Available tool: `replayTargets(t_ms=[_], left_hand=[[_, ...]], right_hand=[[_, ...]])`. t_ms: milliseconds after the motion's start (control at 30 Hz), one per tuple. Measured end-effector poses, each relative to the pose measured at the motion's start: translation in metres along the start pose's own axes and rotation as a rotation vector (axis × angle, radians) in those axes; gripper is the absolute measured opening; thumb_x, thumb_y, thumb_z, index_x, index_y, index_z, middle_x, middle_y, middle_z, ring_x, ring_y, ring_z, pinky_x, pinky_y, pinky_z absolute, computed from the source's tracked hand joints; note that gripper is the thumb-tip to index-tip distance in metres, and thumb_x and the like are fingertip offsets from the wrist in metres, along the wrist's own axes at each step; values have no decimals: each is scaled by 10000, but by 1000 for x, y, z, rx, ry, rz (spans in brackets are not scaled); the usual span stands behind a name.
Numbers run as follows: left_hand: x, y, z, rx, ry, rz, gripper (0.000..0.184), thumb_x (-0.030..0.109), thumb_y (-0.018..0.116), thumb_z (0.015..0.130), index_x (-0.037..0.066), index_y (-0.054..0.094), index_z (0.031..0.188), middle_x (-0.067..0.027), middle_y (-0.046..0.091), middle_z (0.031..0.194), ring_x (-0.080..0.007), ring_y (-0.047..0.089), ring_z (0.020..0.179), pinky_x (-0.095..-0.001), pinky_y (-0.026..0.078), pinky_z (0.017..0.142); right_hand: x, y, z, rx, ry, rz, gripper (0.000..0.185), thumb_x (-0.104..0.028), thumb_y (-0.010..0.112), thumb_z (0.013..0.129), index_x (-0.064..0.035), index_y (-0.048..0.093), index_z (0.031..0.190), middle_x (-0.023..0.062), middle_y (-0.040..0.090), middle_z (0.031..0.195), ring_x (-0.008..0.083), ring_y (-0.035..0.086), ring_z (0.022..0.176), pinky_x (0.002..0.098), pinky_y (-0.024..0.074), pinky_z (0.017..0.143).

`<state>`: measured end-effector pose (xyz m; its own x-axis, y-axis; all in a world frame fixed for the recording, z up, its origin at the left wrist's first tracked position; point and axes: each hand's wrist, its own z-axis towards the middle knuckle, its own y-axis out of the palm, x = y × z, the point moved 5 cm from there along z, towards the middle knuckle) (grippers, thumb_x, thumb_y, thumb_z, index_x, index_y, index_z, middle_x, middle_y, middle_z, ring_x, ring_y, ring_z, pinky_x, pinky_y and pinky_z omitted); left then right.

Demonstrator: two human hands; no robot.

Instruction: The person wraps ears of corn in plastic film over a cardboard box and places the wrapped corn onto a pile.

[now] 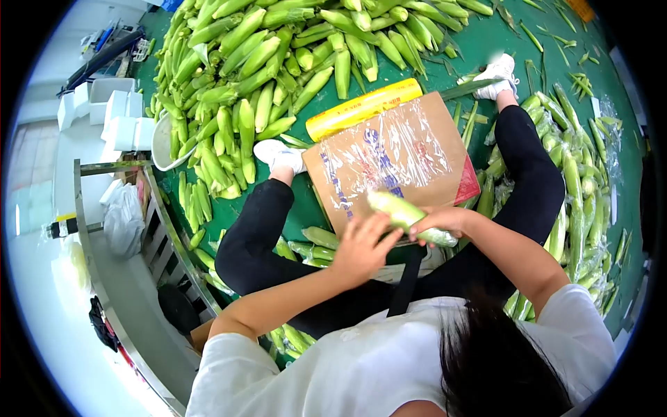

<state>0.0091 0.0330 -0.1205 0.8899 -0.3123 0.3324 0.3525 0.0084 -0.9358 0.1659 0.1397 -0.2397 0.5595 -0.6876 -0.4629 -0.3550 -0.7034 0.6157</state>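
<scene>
An ear of corn [397, 208] in green husk is held low over the cardboard box, its near end wrapped in clear plastic film. My right hand [445, 221] grips it near that end, thumb on top. Close to the corn's left side is my left hand [363, 243], fingers stretched and apart; whether the fingertips touch the husk I cannot tell. Under the corn lies the cardboard box [389, 156], covered with clear film and printed in blue. A yellow roll [365, 109] rests along the box's far edge.
A large heap of unwrapped corn [271, 62] spreads over the green floor [486, 35] ahead. Film-wrapped corn [573, 181] is piled at the right. At the left are a metal-framed rack [114, 167], white foam boxes [125, 115] and a plastic bag [125, 219].
</scene>
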Motion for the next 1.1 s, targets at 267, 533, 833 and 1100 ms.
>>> replayTargets(t_ms=[267, 533, 833, 1100], left_hand=[[-140, 22, -6, -616, -285, -820, 465, 323, 817, 820, 68, 605, 1146, -94, 662, 889, -162, 649, 676, -323, 526, 586], [-253, 84, -92, -1576, -14, -99, 542, 201, 808, 736, 158, 641, 1250, -78, 736, 1003, -245, 728, 929, -423, 562, 688], [-230, 91, -29, -1435, -312, -545, 342, 319, 722, 812, 73, 728, 1049, -131, 731, 975, -313, 693, 947, -429, 534, 854], [-239, -32, 171, 142, -133, 236, 754, 141, 807, 737, 171, 515, 1432, -163, 532, 1385, -354, 461, 1341, -648, 304, 1108]], right_hand=[[-97, 38, 70, 105, -608, -1386, 453, -271, 706, 909, -78, 521, 1274, 137, 685, 970, 289, 697, 729, 389, 573, 580], [-299, -212, 140, 1281, -812, -1218, 328, -167, 666, 847, -28, 643, 1143, 223, 681, 1040, 387, 663, 972, 499, 537, 828], [-361, -332, 281, 1231, -335, -1011, 750, -393, 730, 901, 1, 368, 1427, 239, 639, 1223, 386, 652, 1107, 460, 553, 911], [-267, -183, 81, 431, -439, -368, 790, -252, 768, 857, -75, 402, 1534, 67, 574, 1316, 143, 560, 1101, 301, 472, 929]])
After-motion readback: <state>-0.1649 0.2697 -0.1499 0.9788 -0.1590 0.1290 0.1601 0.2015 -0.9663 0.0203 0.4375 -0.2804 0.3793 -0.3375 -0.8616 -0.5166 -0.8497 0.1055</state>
